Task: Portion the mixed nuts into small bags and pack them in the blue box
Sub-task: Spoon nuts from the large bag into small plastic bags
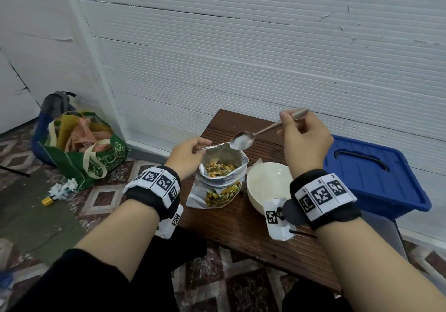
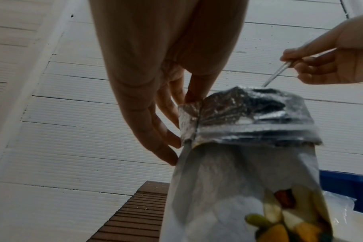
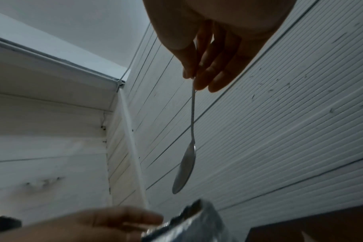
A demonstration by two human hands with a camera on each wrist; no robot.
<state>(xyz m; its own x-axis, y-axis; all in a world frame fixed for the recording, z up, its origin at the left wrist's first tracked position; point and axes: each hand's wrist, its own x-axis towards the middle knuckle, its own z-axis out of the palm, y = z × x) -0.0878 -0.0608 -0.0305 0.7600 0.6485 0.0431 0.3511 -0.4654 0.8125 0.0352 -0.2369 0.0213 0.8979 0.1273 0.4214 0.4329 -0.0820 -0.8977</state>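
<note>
The foil nut bag (image 1: 218, 176) stands open on the brown surface (image 1: 241, 227), mixed nuts (image 1: 220, 168) showing inside. My left hand (image 1: 187, 156) pinches its rim; my right hand (image 1: 305, 140) grips an empty spoon (image 1: 242, 140) just above the mouth. A white bowl (image 1: 266, 186) sits beside the bag, with the blue box (image 1: 371, 174), lid shut, to its right.

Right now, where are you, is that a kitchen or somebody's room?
Probably a plain room at home, not a kitchen. The low wooden table stands against a white ribbed wall, and a green shopping bag and backpack sit on the patterned floor.
</note>
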